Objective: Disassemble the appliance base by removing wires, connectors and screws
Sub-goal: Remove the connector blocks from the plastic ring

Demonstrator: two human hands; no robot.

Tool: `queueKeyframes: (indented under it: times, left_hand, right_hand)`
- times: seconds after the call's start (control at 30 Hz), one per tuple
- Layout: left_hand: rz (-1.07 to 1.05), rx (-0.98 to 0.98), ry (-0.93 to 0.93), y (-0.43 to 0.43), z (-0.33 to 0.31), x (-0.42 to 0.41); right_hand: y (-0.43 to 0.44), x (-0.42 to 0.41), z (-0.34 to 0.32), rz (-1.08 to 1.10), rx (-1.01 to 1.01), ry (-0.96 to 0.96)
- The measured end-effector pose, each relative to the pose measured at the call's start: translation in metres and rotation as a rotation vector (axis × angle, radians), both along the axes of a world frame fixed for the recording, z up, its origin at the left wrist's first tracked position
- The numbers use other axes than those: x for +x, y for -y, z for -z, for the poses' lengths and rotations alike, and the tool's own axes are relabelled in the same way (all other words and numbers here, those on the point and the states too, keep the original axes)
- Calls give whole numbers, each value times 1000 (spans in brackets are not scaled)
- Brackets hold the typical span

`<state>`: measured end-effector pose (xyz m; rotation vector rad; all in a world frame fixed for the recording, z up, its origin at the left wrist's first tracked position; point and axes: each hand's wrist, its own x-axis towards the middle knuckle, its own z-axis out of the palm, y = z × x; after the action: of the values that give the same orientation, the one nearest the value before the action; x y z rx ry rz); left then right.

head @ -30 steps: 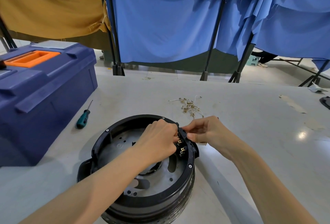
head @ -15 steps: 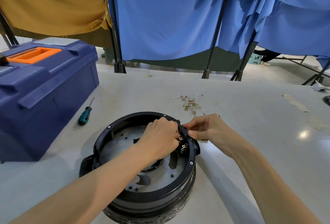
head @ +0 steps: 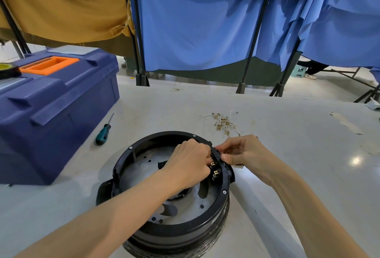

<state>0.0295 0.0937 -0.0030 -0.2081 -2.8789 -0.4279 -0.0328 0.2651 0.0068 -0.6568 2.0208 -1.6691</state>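
The round black appliance base lies upside down on the table, its grey metal plate showing inside. A black connector block with brass terminals sits at the rim's right side. My left hand reaches inside the base, fingers curled on the block's inner face. My right hand pinches the same block from outside the rim. What my left fingertips hold is hidden. A pile of removed wires with brass lugs lies on the table beyond the base.
A green-handled screwdriver lies left of the base. A large blue toolbox with an orange handle stands at the left. Blue and mustard cloth screens on black stands hang behind the table.
Both hands stay on the connector block at the rim; only small finger shifts show. The camera has tilted slightly.
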Motion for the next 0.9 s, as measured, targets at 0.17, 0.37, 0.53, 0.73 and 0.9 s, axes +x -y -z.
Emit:
queueKeyframes:
  times: [0.17, 0.37, 0.53, 0.73, 0.9]
  left_hand:
    - [-29, -24, -23, -3, 0, -2]
    - [-35, 25, -24, -2, -2, -2]
    - [-29, 96, -10, -2, 1, -3]
    - [5, 243, 50, 8, -1, -6]
    - [24, 175, 74, 10, 0, -6]
  right_hand:
    - [0, -1, 0, 6, -9, 4]
    - [1, -1, 0, 12, -4, 4]
    - [1, -1, 2, 8, -13, 9]
    - [-2, -2, 2, -22, -17, 21]
    - [-7, -4, 3, -61, -28, 41]
